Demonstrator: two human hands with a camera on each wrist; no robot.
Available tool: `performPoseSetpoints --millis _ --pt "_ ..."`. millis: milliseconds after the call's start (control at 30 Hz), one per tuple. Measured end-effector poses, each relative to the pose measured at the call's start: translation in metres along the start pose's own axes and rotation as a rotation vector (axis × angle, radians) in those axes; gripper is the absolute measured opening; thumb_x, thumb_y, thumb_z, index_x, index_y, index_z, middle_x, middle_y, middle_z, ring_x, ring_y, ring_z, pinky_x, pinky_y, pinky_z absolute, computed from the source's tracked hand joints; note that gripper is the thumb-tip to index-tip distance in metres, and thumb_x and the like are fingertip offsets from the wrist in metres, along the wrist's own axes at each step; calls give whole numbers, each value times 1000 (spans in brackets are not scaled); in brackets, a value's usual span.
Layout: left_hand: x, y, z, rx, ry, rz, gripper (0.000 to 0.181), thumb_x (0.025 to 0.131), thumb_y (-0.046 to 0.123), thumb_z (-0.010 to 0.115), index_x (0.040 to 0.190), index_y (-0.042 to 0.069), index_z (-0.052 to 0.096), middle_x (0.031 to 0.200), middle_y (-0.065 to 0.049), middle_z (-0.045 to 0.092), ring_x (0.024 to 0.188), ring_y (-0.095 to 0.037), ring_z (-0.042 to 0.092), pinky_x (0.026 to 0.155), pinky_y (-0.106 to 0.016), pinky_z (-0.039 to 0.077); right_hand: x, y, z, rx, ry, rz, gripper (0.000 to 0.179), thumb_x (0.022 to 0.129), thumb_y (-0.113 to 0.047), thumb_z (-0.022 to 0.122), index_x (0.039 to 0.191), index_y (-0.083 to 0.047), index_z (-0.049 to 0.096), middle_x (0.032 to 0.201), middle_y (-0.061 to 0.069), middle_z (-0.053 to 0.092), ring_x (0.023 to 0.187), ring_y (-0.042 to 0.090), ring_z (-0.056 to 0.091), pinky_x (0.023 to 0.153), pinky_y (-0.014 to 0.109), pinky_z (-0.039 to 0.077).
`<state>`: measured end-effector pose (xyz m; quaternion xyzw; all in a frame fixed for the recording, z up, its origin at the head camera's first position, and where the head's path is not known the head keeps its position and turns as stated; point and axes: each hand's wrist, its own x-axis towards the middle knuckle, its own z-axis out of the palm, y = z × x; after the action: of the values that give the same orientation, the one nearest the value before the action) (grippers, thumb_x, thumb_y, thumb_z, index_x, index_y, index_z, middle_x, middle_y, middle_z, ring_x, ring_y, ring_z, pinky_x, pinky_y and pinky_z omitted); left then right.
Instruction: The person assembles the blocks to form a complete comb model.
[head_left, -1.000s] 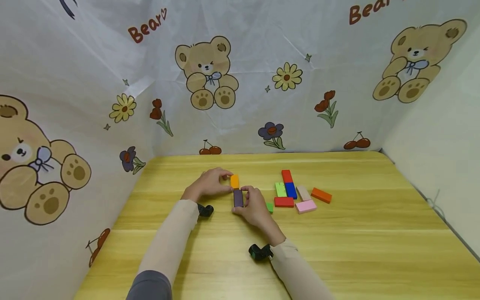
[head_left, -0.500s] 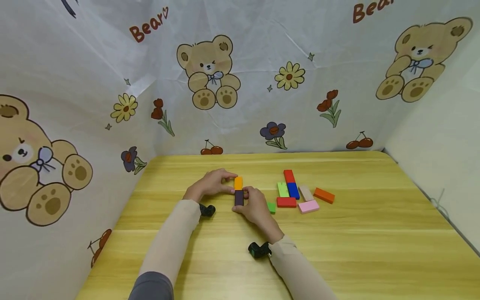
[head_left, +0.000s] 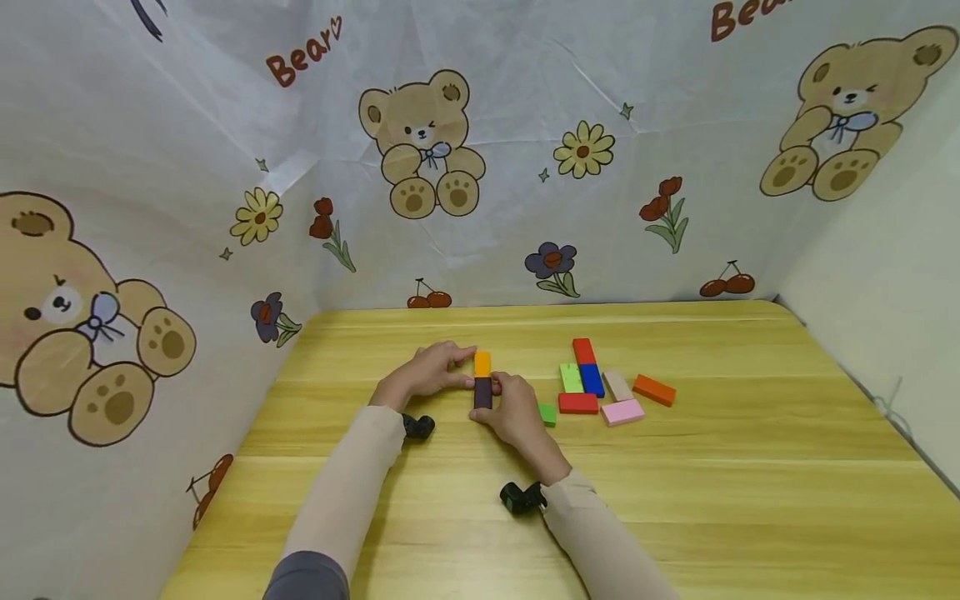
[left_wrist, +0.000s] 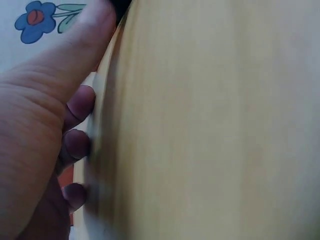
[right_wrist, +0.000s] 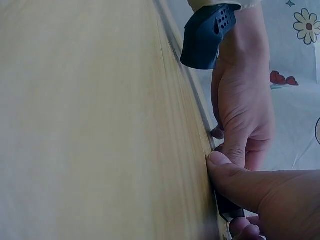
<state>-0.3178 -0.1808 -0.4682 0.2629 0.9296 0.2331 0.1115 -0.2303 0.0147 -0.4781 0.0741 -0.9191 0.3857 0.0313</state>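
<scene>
An orange-yellow block (head_left: 482, 363) and a dark purple block (head_left: 483, 393) lie end to end on the table. My left hand (head_left: 427, 371) holds the orange-yellow block, with its index finger at the far end and thumb near the joint. From the right, my right hand (head_left: 517, 408) pinches the dark purple block between the thumb at its near end and fingers by its far end. In the right wrist view, the dark block (right_wrist: 228, 206) shows partly beneath the right thumb. The left wrist view shows the left thumb (left_wrist: 75, 55) against a dark edge; the orange-yellow block is hidden there.
Right of the hands lie a red block (head_left: 582, 350), a blue one (head_left: 591, 380), a light green one (head_left: 571, 378), another red one (head_left: 578, 403), a beige one (head_left: 618, 386), a pink one (head_left: 622, 412), an orange one (head_left: 654, 390) and a partly hidden green one (head_left: 548, 414).
The dark purple block has come into line with the orange-yellow block, closing a slight offset between them. Both hands keep their holds; the whole view has shifted slightly.
</scene>
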Motion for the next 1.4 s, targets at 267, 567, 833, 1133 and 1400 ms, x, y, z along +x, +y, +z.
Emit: performPoseSetpoints --millis 267,567,833,1133,1400 --pt "-21 13 9 -11 70 73 61 102 34 59 157 18 38 149 -3 49 109 -19 59 96 -38 51 0 1 0 -19 -16 -8 90 69 -31 94 140 7 53 109 18 64 98 29 59 91 43 52" --pt "-41 24 19 86 37 156 70 100 50 54 158 18 33 168 1 24 150 -30 33 119 -51 34 -9 4 -12 8 -85 -2 101 69 -34 94 148 4 44 115 16 60 101 27 56 93 42 52" --pt "-37 20 21 142 68 174 63 100 55 49 154 23 41 165 5 29 112 -17 53 92 -36 49 -15 6 -47 26 33 -54 93 71 -33 93 149 -10 49 116 15 57 93 24 50 79 34 46" --pt "-32 22 20 129 73 134 60 99 52 53 151 24 44 163 6 33 98 -16 50 80 -33 45 -22 13 -88 11 144 -71 88 72 -35 92 148 -14 52 110 8 54 88 22 46 73 31 40" --pt "-34 25 23 79 45 96 60 99 51 55 152 27 43 164 10 30 114 -20 51 97 -39 47 -47 31 -107 47 370 -123 74 71 -29 93 137 -11 63 94 5 50 79 19 43 63 27 34"
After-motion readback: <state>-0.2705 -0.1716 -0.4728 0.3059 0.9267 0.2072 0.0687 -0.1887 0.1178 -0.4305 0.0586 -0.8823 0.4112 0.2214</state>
